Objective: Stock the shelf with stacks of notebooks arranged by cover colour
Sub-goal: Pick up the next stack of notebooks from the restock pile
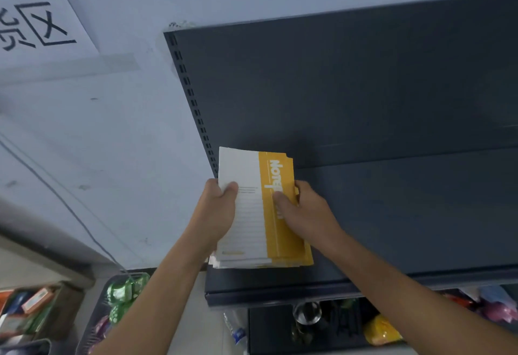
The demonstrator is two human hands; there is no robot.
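Note:
A stack of notebooks [252,175] with white and yellow covers lies at the left end of the dark grey shelf [392,209]. My left hand [217,209] grips the stack's left edge, thumb on the white part of the top cover. My right hand [302,209] holds the right edge, thumb pressed on the yellow band. The stack's near end juts a little past the shelf's front lip. The shelf to the right of the stack is bare.
The shelf's slotted upright [193,102] stands just left of the stack, against a pale wall with a paper sign [36,24]. Below are a wire basket of green wrapped items [123,296], a box of goods [30,310], a glass [307,312] and a yellow packet [381,329].

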